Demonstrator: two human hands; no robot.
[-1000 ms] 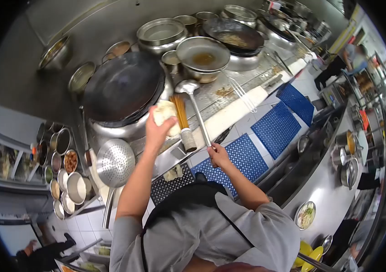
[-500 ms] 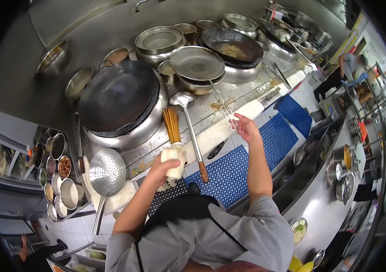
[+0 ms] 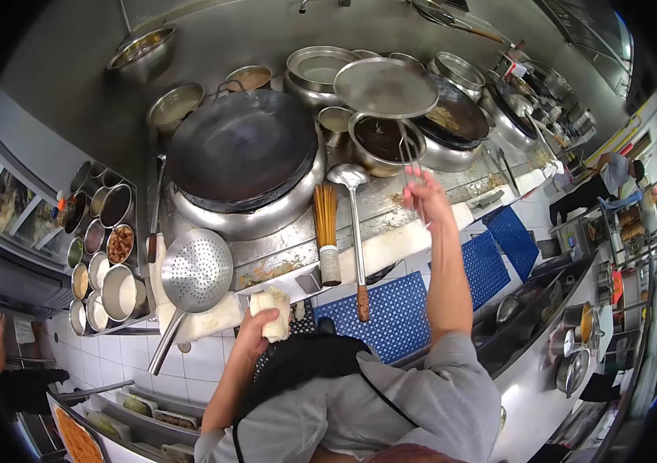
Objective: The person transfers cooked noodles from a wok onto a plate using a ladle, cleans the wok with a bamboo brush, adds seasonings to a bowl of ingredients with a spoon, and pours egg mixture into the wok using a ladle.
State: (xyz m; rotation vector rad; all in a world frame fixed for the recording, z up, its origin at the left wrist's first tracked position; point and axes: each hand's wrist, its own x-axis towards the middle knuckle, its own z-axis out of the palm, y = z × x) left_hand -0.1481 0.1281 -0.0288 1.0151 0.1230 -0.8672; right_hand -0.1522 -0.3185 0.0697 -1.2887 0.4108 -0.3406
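Note:
My right hand (image 3: 430, 199) is closed around the wire handle of a round fine-mesh strainer (image 3: 385, 87). The strainer hangs raised above a metal pot (image 3: 394, 171) that has dark liquid in it. In my left hand (image 3: 248, 337), low and near my body, is a folded whitish cloth (image 3: 273, 315). A bamboo wok brush (image 3: 325, 216) and a long-handled ladle (image 3: 349, 176) rest at the stove's front edge, between my hands. To their left sits a large dark wok (image 3: 243, 150) on its burner.
A perforated skimmer (image 3: 197, 270) lies at the left front, beside several metal seasoning containers (image 3: 118, 293). Another wok (image 3: 452, 119) with food in it stands on the right. A steel counter (image 3: 533, 339) runs along my right side. Another person (image 3: 606, 181) stands at far right.
My right hand has taken hold of the strainer's handle and lifted it off the pot, uncovering the dark liquid. My left hand with the cloth has moved down, away from the brush. The view has shifted.

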